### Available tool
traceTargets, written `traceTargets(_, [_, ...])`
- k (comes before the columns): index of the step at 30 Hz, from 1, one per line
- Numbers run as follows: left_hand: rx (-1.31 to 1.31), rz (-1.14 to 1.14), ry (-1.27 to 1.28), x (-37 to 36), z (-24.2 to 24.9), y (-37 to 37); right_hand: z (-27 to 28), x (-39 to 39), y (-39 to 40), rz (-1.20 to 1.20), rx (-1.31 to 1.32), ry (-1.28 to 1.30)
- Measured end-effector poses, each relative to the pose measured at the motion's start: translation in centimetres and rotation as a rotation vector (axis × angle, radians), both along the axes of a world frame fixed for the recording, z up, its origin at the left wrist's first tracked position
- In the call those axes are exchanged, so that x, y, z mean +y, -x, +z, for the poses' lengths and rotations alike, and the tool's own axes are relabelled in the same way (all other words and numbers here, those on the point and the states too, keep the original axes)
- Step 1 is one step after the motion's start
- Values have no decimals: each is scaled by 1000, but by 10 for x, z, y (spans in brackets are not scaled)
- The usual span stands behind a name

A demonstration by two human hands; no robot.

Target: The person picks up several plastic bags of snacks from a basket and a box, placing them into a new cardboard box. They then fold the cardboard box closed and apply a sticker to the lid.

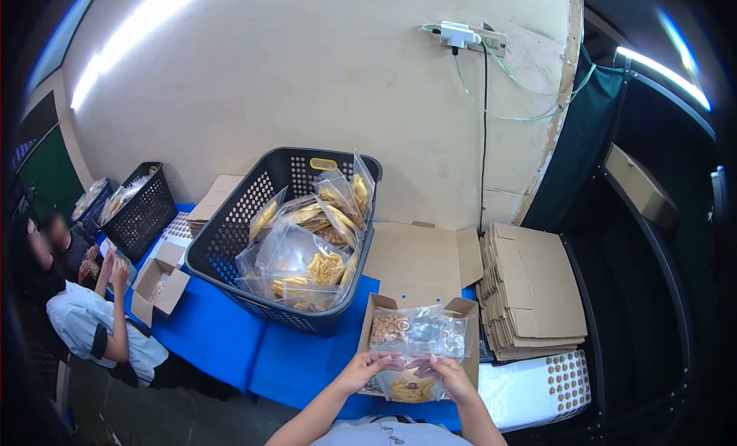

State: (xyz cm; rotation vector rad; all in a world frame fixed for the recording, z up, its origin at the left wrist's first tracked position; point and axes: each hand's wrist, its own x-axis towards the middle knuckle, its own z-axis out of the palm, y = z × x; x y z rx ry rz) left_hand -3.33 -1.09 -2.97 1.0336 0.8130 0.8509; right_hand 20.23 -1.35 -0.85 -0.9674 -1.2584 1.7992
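My left hand [360,371] and my right hand [453,377] pinch the two upper corners of a clear bag [411,384] with yellow snack pieces at its bottom. The bag hangs over the front edge of an open cardboard box [365,335]. Inside the box lies another clear bag with brown pieces [390,326], beside more clear plastic. Behind and to the left, a large black perforated basket [223,239] holds several clear bags of yellow and brown snacks [326,268].
Folded cardboard boxes [533,285] are stacked at the right, behind a sheet of round stickers [566,381]. Two people [107,323] work at the left near a small open box [160,289] and another black basket [140,216]. A blue cloth [223,323] covers the table.
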Motion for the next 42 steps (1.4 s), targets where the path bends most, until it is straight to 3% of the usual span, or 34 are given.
traceTargets(3, [-133,159,18,1,-6,-3,1,0,3,-78,-21,-41])
traceTargets(5, [-73,245,-81,2,-3,-3,0,-1,8,-149,-58,-80])
traceTargets(7, [-13,336,-176,-4,6,-6,0,-2,16,-346,-102,-280])
traceTargets(9, [46,100,-267,-15,13,-17,6,-10,25,-309,-168,-330])
traceTargets(10, [92,72,-406,-16,7,-24,9,-12,32,-246,-263,-541])
traceTargets(11, [65,96,-425,-23,2,-33,14,-13,39,-181,-354,-755])
traceTargets(13, [91,224,-498,-30,12,-45,20,-15,45,-184,-232,-768])
traceTargets(15, [156,202,-420,-35,19,-43,20,-13,44,-312,-377,-758])
traceTargets(16, [204,172,-328,-37,23,-41,24,-14,49,-506,-506,-773])
traceTargets(17, [212,184,-335,-37,28,-39,30,-15,52,-499,-493,-782])
traceTargets(19, [93,201,-315,-36,38,-37,41,-15,54,-664,-371,-551])
traceTargets(20, [231,259,-541,-31,31,-35,33,-10,53,-699,-302,-592])
traceTargets(21, [229,262,-535,-30,30,-31,20,-4,46,-694,-307,-589])
traceTargets(23, [328,303,-560,-31,28,-23,-4,1,29,-388,-24,-342])
traceTargets(24, [372,367,-575,-29,26,-22,9,-2,28,-406,-49,-201])
traceTargets(29, [268,259,-503,-26,30,-8,8,-8,16,-344,-55,-121])
traceTargets(31, [138,155,-109,-28,40,-3,1,-4,7,-261,-21,-107])
traceTargets(32, [137,115,-263,-20,10,1,0,-5,4,-265,-25,-105])
traceTargets(33, [134,112,-262,-20,16,-2,11,-5,6,-314,8,-117])
traceTargets(35, [14,413,-356,-16,30,-6,20,-5,9,-367,39,-128])
traceTargets(37, [134,376,-376,-14,28,-1,23,-5,12,-526,10,-257])
traceTargets(39, [181,138,-493,-17,23,-7,25,-10,25,-520,-15,-307])
traceTargets(41, [110,178,-515,-29,21,-31,26,-14,36,-334,-258,-747])
traceTargets(42, [39,217,-536,-36,24,-39,30,-18,42,-343,-241,-869])
